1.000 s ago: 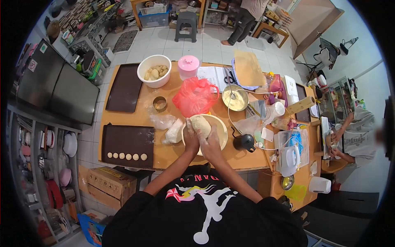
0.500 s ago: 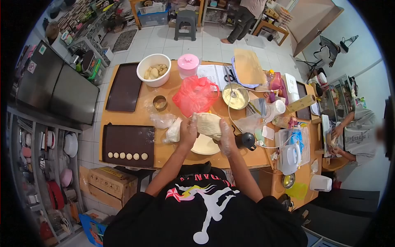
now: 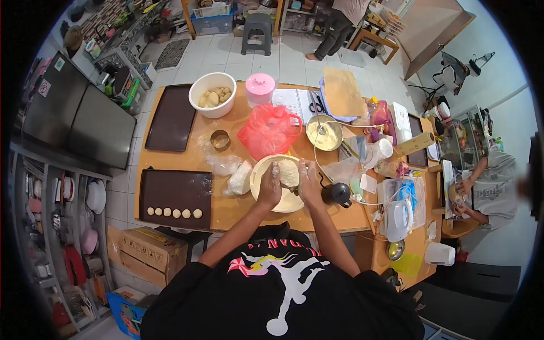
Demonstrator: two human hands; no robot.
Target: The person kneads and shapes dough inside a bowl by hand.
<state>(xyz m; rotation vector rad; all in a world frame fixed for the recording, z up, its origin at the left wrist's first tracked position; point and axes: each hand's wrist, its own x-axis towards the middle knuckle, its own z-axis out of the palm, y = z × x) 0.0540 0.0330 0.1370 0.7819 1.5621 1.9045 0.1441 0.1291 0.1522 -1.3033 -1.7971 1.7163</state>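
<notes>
Dough (image 3: 289,173) (pale, rounded) sits between left and right fingers (image 3: 276,174).

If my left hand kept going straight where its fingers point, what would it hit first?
Probably the far rim of the cream bowl, if the left hand is low enough; otherwise the red plastic bag just beyond. Height is hard to judge from this view.

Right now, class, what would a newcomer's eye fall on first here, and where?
Probably the bright red bag near the middle of the table. Nearer, the left hand and right hand flank dough at the pale bowl; six dough balls line the near side of the left-front tray.
</notes>
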